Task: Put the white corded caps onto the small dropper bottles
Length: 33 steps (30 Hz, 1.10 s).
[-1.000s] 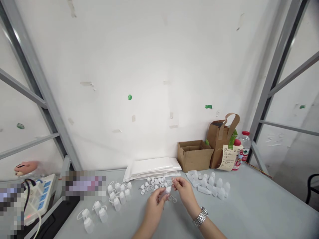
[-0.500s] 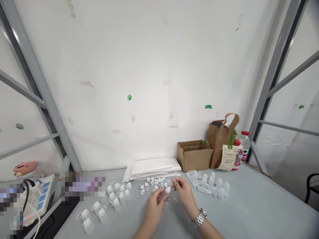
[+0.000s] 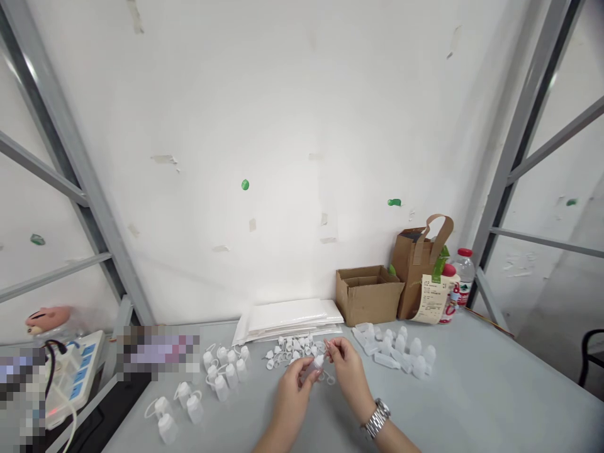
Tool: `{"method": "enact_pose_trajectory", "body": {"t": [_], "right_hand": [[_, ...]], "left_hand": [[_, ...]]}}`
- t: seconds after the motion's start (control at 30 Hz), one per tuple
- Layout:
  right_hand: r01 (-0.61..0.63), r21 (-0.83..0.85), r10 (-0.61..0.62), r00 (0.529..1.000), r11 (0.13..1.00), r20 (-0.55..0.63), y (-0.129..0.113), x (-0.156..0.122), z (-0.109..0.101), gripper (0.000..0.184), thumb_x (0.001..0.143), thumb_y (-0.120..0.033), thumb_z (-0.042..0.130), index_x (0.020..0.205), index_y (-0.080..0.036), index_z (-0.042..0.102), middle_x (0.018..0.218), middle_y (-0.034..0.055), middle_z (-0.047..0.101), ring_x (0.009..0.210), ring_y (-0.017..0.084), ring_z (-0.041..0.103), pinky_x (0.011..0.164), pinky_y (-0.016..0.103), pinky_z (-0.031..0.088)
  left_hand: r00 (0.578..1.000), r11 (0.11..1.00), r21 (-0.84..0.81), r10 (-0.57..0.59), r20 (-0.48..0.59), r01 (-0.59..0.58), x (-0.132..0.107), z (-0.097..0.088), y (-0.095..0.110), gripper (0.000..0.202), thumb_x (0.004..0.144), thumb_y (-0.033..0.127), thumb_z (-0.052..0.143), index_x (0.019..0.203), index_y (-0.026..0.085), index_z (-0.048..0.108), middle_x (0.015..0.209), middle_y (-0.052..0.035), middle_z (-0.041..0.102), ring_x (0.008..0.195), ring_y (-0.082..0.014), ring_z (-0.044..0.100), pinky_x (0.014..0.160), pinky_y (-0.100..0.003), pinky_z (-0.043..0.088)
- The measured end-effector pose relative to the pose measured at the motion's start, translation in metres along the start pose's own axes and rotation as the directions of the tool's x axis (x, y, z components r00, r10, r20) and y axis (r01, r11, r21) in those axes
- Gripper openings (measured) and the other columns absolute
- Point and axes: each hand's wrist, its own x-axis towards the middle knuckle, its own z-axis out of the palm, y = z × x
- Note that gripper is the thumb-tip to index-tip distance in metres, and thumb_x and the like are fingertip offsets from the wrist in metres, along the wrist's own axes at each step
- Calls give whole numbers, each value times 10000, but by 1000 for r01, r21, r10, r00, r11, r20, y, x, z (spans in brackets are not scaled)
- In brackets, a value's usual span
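Note:
My left hand (image 3: 291, 390) is closed around a small translucent white bottle (image 3: 312, 366), held just above the grey table (image 3: 481, 396). My right hand (image 3: 348, 368), with a metal watch on the wrist, pinches a small white cap piece with a thin loop (image 3: 327, 347) at the bottle's tip. A heap of loose white caps (image 3: 292, 350) lies right behind both hands. Capped bottles with loops (image 3: 225, 371) stand to the left, and uncapped bottles (image 3: 399, 350) lie to the right.
A stack of white bags (image 3: 292, 318) lies against the wall. An open cardboard box (image 3: 369, 294), a brown paper bag (image 3: 419, 267) and a red-capped drink bottle (image 3: 463, 274) stand at the back right. A power strip (image 3: 75, 374) sits at the far left, with grey shelf posts on both sides.
Both hands have stayed nearly in place, with the fingers only slightly shifted around the bottle and cap. The view has barely moved.

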Motion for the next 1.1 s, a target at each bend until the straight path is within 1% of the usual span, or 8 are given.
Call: {"method": "enact_pose_trajectory", "body": {"t": [0.2, 0.33, 0.53, 0.67, 0.87, 0.97, 1.1], "right_hand": [[53, -86, -55, 998, 995, -20, -4, -4, 0, 283, 786, -450, 431, 637, -219, 498, 593, 5, 545, 576, 192, 517, 574, 299, 411], [70, -110, -75, 996, 991, -42, 0, -7, 2, 268, 798, -430, 421, 650, -221, 499, 603, 5, 548, 578, 192, 523, 573, 296, 415], [110, -141, -118, 992, 984, -46, 6, -9, 5, 264, 820, -417, 411, 661, -223, 495, 607, 1, 543, 571, 186, 520, 565, 288, 419], [185, -189, -188, 982, 964, 7, 5, -5, 1, 243, 840, -379, 401, 679, -222, 494, 621, 4, 543, 581, 187, 520, 585, 296, 424], [322, -222, -299, 945, 920, 128, 1, 3, -8, 236, 866, -332, 408, 668, -227, 484, 639, 8, 546, 596, 180, 513, 596, 295, 435], [344, -211, -313, 935, 915, 168, 0, 5, -11, 242, 870, -334, 427, 660, -229, 489, 633, 6, 546, 588, 177, 507, 594, 295, 439], [333, -199, -307, 940, 922, 151, 0, 2, -9, 279, 867, -383, 441, 648, -226, 515, 619, 10, 554, 584, 180, 511, 592, 303, 440]], "left_hand": [[1000, 1000, 21, -13, -6, 14, -1, 1, 2, 326, 690, 435, 589, 875, 171, 640, 878, -89, 699, 800, -226, 638, 752, -327, 481], [1000, 1000, 14, -25, 12, 25, -2, 2, 3, 319, 697, 432, 580, 875, 172, 630, 878, -87, 696, 789, -221, 640, 746, -319, 480], [998, 999, 26, -47, 28, 46, -5, 3, 4, 310, 720, 434, 555, 870, 172, 622, 836, -82, 691, 745, -216, 642, 679, -304, 489], [1000, 999, 50, -7, 15, 6, -3, 2, 3, 259, 719, 383, 563, 856, 173, 630, 837, -77, 686, 729, -207, 635, 702, -312, 488], [1000, 997, 80, 13, 15, -14, -2, 0, 8, 254, 720, 338, 539, 876, 167, 644, 868, -81, 677, 712, -201, 630, 711, -313, 485], [1000, 995, 99, 14, 15, -15, -3, -1, 11, 266, 724, 338, 531, 889, 166, 649, 890, -89, 677, 735, -206, 629, 723, -312, 481], [1000, 995, 104, 4, 2, -5, -4, 0, 9, 279, 717, 350, 522, 883, 161, 643, 888, -96, 675, 740, -215, 628, 734, -328, 480]]}}
